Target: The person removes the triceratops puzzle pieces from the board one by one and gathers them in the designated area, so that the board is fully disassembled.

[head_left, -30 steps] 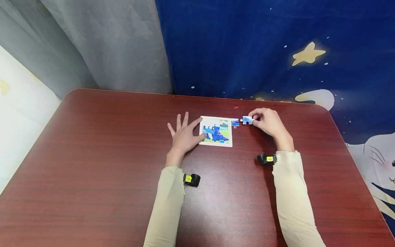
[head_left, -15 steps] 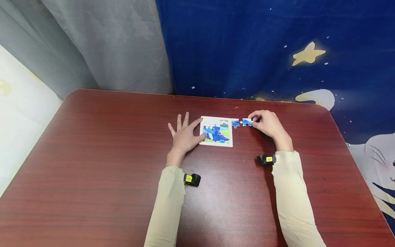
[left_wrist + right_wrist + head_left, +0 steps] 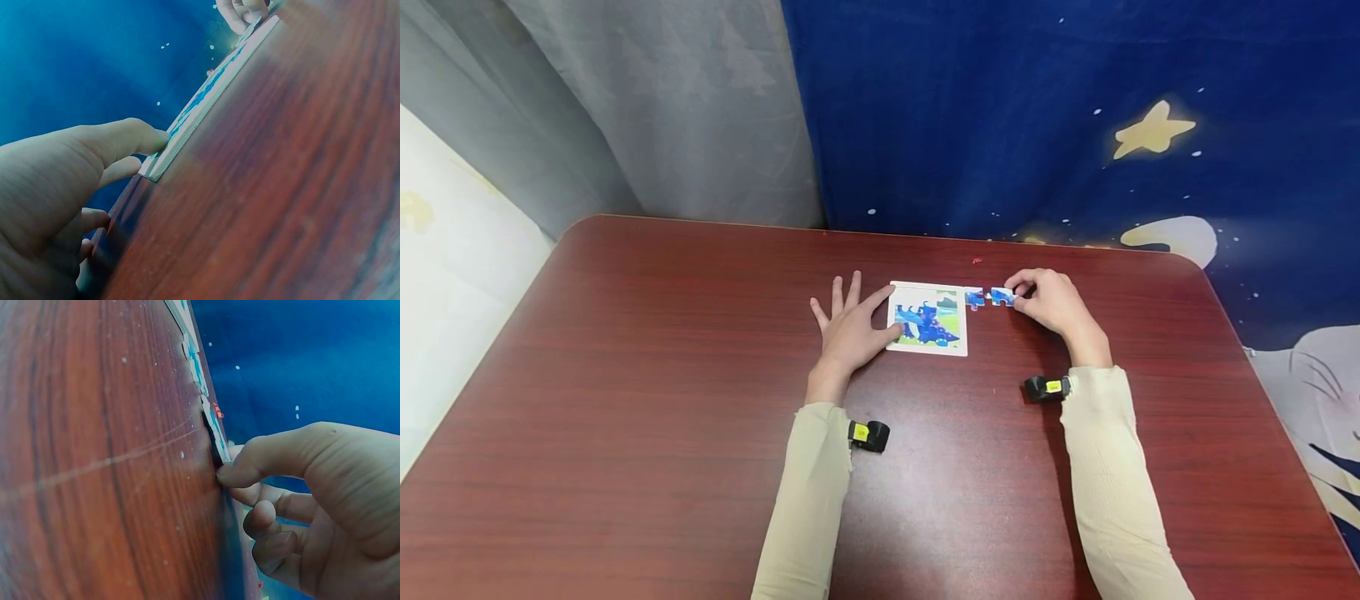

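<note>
while the spread left hand [image 3: 852,337] is apparently steadying the puzzle [image 3: 931,325] near centre, the right hand [image 3: 1051,302] is pinching a loose piece [image 3: 1001,294].

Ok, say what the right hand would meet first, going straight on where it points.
The right hand, its pinched blue-and-white jigsaw piece leading, would probably meet the loose blue knobbed jigsaw piece beside the square white puzzle frame; heights are unclear.

An indoor spot, whether home or studio unclear; grey curtain [image 3: 700,100] at upper left; blue star-and-moon curtain [image 3: 955,117] at upper right; reddish wood-grain table [image 3: 662,392] below.
</note>
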A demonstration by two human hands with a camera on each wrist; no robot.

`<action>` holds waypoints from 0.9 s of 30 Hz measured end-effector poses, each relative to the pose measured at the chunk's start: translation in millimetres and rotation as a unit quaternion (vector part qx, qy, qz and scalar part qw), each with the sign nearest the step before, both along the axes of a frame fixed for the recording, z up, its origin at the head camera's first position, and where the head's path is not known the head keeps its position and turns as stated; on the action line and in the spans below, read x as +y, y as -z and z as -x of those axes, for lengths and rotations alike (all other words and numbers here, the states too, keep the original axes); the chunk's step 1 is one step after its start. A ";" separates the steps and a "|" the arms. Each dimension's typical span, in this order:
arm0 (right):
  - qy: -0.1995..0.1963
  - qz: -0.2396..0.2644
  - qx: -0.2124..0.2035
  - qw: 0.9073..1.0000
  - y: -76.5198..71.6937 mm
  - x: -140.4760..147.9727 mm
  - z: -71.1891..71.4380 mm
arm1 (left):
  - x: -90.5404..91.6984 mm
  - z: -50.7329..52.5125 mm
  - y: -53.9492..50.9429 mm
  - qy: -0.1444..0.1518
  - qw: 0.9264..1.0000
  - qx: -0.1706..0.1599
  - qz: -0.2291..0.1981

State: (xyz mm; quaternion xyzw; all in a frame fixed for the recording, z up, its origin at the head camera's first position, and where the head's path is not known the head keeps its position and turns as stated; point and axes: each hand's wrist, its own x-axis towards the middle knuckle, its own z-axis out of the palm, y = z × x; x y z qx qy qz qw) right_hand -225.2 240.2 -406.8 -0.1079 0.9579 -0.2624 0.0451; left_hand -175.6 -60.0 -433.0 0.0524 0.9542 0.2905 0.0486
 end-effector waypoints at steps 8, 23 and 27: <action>0.001 0.003 -0.004 1.000 -0.4 0.2 -1.4 | 0.5 -0.1 -0.6 0.000 1.000 -0.002 -0.005; -0.007 0.008 -0.009 1.000 0.5 1.1 -1.6 | 0.1 -0.8 -1.2 0.002 1.000 0.001 -0.003; -0.008 0.007 -0.011 1.000 0.3 1.2 -1.5 | -0.3 -0.9 -1.8 0.003 1.000 0.000 -0.003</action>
